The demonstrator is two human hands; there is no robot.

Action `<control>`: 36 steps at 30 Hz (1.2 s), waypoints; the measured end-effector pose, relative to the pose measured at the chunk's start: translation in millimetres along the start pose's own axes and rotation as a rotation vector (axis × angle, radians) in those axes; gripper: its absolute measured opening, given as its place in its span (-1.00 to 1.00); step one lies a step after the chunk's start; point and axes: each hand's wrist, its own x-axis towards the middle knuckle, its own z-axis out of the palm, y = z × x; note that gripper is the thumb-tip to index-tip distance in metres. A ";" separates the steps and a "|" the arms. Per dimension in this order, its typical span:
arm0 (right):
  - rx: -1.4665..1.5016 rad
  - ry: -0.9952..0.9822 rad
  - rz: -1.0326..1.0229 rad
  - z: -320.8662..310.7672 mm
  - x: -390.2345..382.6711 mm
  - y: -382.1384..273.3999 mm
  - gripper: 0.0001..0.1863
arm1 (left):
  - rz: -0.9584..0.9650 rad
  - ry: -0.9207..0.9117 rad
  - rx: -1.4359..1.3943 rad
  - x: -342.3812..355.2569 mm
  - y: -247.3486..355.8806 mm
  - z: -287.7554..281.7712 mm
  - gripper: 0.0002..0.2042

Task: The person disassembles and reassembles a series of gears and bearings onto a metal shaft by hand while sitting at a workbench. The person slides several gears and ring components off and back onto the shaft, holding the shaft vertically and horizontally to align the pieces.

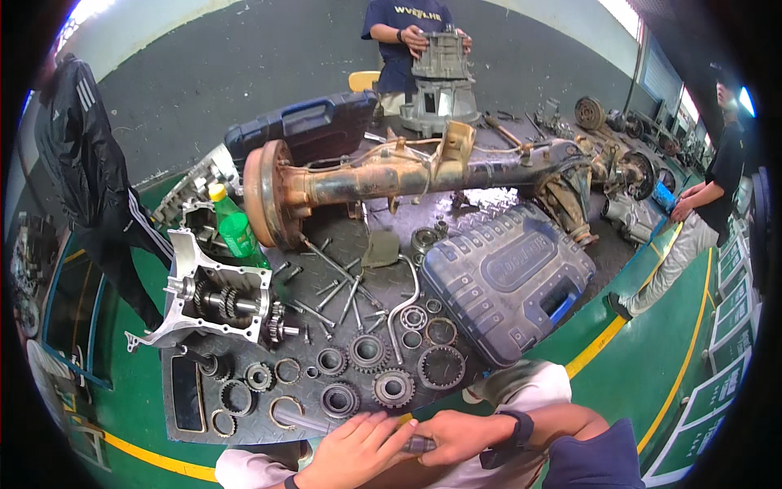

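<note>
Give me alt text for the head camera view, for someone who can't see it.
A person's right hand grips a dark metal part, the left hand close beside it, at the near edge of a bench. Gears, bolts, an open gearbox, a blue-grey case and a rusty axle lie on top, with other people around it.

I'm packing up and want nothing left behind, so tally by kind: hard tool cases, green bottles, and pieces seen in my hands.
Hard tool cases: 2 (front case, rear case)
Green bottles: 1 (yellow-capped bottle)
Pieces seen in hand: 1 (dark cylindrical piece, mostly hidden by your fingers)
Total: 4
</note>
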 end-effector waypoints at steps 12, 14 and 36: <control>-0.323 0.149 -0.211 -31.2 1.0 0.1 -0.53 | -0.784 -0.435 -0.705 -19.8 2.7 9.0 -0.54; -0.318 0.233 -0.278 -27.3 7.2 5.0 -0.59 | -0.787 -0.333 -0.823 -21.4 4.0 13.9 -0.58; 0.288 0.571 -0.219 7.0 24.2 -2.2 -0.49 | -0.852 -0.400 -1.266 -20.8 3.9 55.2 -0.80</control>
